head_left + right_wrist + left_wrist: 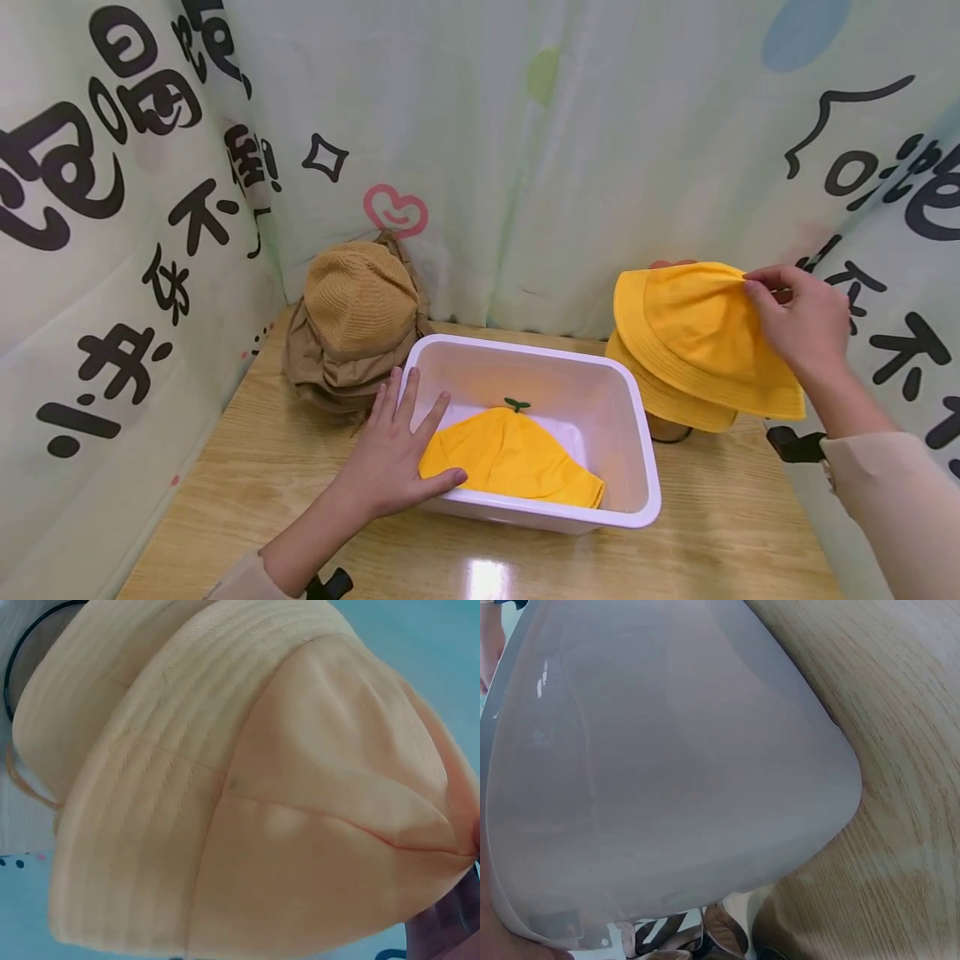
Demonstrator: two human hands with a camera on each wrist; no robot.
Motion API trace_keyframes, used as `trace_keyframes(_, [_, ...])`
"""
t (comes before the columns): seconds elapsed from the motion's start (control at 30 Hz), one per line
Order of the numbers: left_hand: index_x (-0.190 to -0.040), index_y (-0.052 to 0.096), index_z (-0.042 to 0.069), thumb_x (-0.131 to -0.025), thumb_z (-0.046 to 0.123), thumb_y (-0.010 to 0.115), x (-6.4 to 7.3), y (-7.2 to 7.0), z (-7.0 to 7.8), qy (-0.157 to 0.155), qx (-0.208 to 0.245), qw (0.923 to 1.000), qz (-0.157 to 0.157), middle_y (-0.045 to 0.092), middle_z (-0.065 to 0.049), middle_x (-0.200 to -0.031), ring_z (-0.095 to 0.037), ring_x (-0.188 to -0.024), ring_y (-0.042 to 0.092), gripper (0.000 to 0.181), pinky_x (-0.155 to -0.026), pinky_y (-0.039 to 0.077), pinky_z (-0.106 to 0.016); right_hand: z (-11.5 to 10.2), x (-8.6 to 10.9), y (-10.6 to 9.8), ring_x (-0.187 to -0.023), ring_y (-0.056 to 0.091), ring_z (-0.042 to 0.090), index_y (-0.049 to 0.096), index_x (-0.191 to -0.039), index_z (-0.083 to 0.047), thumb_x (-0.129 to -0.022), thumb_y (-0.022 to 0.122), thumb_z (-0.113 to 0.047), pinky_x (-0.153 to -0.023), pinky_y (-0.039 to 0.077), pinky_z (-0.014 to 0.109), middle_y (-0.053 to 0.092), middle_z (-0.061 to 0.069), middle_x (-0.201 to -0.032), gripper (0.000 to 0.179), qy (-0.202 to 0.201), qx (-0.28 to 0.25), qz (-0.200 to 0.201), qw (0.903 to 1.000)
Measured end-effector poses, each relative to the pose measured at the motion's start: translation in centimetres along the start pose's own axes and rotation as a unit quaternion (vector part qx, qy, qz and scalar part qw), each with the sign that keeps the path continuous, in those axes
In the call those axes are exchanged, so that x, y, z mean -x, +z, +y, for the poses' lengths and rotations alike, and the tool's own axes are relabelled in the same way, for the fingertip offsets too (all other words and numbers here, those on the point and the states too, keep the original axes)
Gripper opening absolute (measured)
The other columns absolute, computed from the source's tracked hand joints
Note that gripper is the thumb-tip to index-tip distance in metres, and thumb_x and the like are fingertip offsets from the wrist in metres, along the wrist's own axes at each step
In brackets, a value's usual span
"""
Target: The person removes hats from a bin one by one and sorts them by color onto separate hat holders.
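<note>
My right hand [810, 321] pinches the crown of a yellow bucket hat [690, 321], its stitched brim [150, 795] large in the right wrist view. Behind and below it is another yellow hat [667, 404]. A white plastic tub [525, 348] stands in the middle of the table. Inside lies a yellow hat [502, 458] with a small green sprout [517, 404] on top. My left hand [386, 467], fingers spread and straight, rests at the tub's left front rim. In the left wrist view the tub's outer wall [682, 765] fills most of the frame.
Brown hats [360, 300] with a knitted-looking one in front are stacked left of the tub, near the back. A printed curtain [450, 125] encloses the wooden table [247, 492] at the back and sides. A dark cord loop [9, 667] shows by the yellow hats.
</note>
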State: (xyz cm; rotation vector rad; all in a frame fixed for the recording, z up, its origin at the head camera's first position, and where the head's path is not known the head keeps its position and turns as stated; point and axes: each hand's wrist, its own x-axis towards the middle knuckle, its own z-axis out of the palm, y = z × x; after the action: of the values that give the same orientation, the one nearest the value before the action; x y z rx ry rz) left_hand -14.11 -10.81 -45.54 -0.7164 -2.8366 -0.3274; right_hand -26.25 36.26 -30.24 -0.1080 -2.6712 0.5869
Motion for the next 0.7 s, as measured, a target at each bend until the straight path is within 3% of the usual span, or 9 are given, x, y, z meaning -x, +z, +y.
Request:
trace_keyframes(0.13, [-0.159, 0.026, 0.019, -0.086, 0.083, 0.041, 0.0, 0.0, 0.0, -0.001, 0.005, 1.0, -0.004, 0.008, -0.033, -0.162, -0.052, -0.149, -0.001, 0.099, -0.119, 0.013, -0.062, -0.4, 0.1, 0.3, -0.096, 0.057, 0.033, 0.067, -0.12, -0.005, -0.101, 0.053, -0.041, -0.072, 0.038, 0.026, 0.066, 0.02, -0.111, 0.043, -0.009, -0.003, -0.027, 0.9996])
trace_keyframes(0.23, [-0.159, 0.025, 0.019, -0.085, 0.083, 0.04, -0.1, 0.0, 0.0, 0.0, 0.004, 1.0, -0.003, 0.007, -0.032, -0.162, -0.051, -0.149, -0.001, 0.099, -0.119, 0.013, -0.062, -0.3, 0.3, 1.1, -0.095, 0.06, 0.036, 0.069, -0.117, -0.006, -0.1, 0.057, -0.039, -0.072, 0.041, 0.031, 0.068, 0.02, -0.109, 0.04, -0.021, 0.003, -0.043, 0.9989])
trace_keyframes(0.47, [-0.159, 0.026, 0.02, -0.086, 0.084, 0.038, -0.1, -0.1, 0.0, 0.001, 0.003, 1.0, 0.003, 0.007, -0.032, -0.162, -0.052, -0.149, 0.005, 0.098, -0.119, 0.015, -0.061, 0.3, 0.5, 2.9, -0.094, 0.061, 0.037, 0.071, -0.114, -0.007, -0.1, 0.058, -0.037, -0.072, 0.04, 0.04, 0.07, 0.02, -0.106, 0.035, -0.024, 0.021, -0.035, 0.9989])
trace_keyframes(0.7, [-0.16, 0.024, 0.021, -0.085, 0.084, 0.04, 0.0, 0.0, -0.1, -0.005, 0.008, 1.0, -0.004, 0.007, -0.032, -0.162, -0.049, -0.15, -0.004, 0.099, -0.12, 0.012, -0.06, 0.2, 0.3, 3.1, -0.096, 0.057, 0.039, 0.069, -0.118, -0.005, -0.101, 0.058, -0.036, -0.073, 0.039, 0.042, 0.068, 0.021, -0.111, 0.038, -0.023, 0.034, -0.026, 0.9988])
